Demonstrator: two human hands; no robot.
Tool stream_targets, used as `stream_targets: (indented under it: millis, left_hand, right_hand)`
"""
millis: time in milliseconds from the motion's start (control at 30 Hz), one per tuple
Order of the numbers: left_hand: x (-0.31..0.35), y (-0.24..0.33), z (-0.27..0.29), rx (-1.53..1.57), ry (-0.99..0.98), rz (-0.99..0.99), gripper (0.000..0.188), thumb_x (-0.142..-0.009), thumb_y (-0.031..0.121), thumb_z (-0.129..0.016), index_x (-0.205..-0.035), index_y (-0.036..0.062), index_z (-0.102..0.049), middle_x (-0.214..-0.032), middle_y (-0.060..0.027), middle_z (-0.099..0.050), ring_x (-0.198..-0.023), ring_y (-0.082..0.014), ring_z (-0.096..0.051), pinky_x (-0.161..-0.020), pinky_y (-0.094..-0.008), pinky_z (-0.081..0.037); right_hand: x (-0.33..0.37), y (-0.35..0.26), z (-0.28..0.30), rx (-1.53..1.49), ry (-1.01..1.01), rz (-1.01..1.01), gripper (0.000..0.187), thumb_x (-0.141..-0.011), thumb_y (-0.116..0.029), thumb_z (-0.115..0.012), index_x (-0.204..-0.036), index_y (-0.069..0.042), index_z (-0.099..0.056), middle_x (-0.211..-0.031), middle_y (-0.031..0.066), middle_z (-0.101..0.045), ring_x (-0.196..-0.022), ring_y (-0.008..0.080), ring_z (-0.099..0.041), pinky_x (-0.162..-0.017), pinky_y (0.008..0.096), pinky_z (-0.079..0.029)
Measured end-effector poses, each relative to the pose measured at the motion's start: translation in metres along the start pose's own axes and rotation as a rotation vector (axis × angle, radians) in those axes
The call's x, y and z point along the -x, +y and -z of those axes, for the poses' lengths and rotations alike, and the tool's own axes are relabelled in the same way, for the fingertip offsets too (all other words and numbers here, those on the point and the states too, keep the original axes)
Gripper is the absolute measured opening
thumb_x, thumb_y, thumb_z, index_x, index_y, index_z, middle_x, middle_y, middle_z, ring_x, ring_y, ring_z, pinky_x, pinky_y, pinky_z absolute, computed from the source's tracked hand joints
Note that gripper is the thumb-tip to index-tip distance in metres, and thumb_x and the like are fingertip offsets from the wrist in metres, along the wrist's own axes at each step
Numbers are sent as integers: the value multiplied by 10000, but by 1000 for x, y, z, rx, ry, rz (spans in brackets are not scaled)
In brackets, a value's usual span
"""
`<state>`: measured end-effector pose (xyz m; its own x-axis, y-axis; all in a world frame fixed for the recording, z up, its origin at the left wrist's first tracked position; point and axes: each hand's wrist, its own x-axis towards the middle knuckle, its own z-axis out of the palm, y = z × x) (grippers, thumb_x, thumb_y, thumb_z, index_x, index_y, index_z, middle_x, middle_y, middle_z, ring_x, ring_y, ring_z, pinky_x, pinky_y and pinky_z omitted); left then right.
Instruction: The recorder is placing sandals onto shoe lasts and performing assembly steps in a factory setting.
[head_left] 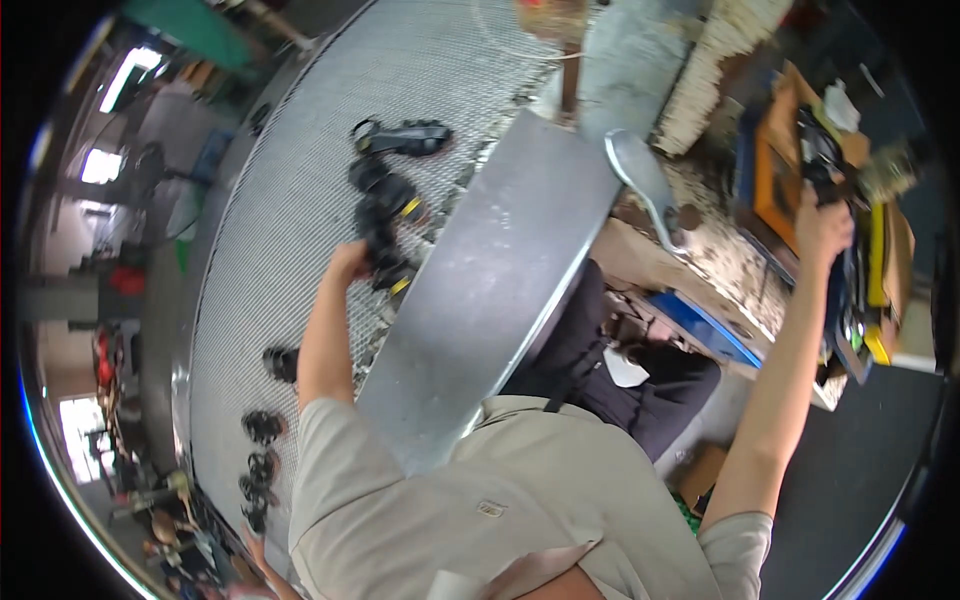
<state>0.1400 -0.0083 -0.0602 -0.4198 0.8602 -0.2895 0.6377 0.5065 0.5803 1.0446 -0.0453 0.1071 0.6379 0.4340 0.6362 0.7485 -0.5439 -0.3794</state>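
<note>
**Both hands out, one on the mesh belt, one at the shelf**

From my remote seat I see the left hand (350, 258) stretched out over the wide grey metal mesh conveyor surface (300, 170), fingers curled down onto a row of black moulded plastic parts with yellow tabs (385, 215). The hand touches the near end of that row; I cannot tell whether it actually grips a piece or only rests on it. The row runs away from the hand toward the far side, ending in a longer black piece lying crosswise.

The right hand (822, 222) reaches up and to the right, closed around a black object (818, 150) at the cluttered orange-framed shelf (775, 160). The fingers look wrapped tight, though the object's shape is too blurred to make out.

Between the two arms a broad, smooth grey sheet-metal panel (490, 290) slants from the near centre toward the far right. More small black parts (262, 428) lie scattered on the mesh near and to the left. A flat blue tray (705, 325) sits low on the right, below the shelf. My beige shirt (480, 500) fills the near edge.
</note>
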Motion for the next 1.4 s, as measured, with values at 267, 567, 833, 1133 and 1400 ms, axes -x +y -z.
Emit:
stream_targets:
  millis: [267,567,833,1133,1400]
  left_hand:
    - [14,59,35,263,-49,200,297,-911,214,-704,-946,-80,-680,-854,-216,-683,-633,-307,-698,-605,-427,-632]
    - [40,42,37,648,-362,233,377,-955,256,-794,-1199,-3,-669,-1067,-140,-704,-955,-278,-685,-873,-427,-552]
    - [67,23,-1,1181,-324,-43,282,-945,258,-816,-1105,43,-729,-1066,-82,-772,-794,-190,-713,-798,-345,-607]
    - [45,30,-60,1428,73,-344,369,-942,158,-695,-1277,29,-611,-1187,-126,-715,-1025,-301,-733,-837,-497,-637]
    - [102,19,-22,1724,-41,-598,450,-1000,340,-627,-1356,66,-600,-1184,-109,-731,-1080,-335,-722,-954,-531,-595]
  right_hand:
    - [-17,-4,2,25,-89,64,995,-930,-749,-562,-1499,66,-521,-1583,327,-444,-1521,448,-339,-1270,531,-188]
    - [-18,-9,21,51,-101,40,1024,-907,-769,-553,-1439,107,-564,-1516,358,-504,-1478,483,-398,-1252,506,-256]
    - [-10,-25,32,70,-120,37,1038,-929,-770,-524,-1444,131,-539,-1543,356,-479,-1501,460,-371,-1265,505,-232]
    - [15,-37,28,67,245,143,723,-848,-540,-719,-1091,137,-647,-1160,368,-671,-1090,524,-660,-988,589,-515]
    - [30,-66,16,-433,181,19,656,-756,-337,-874,-1178,39,-541,-1226,267,-575,-1157,471,-590,-988,536,-493]
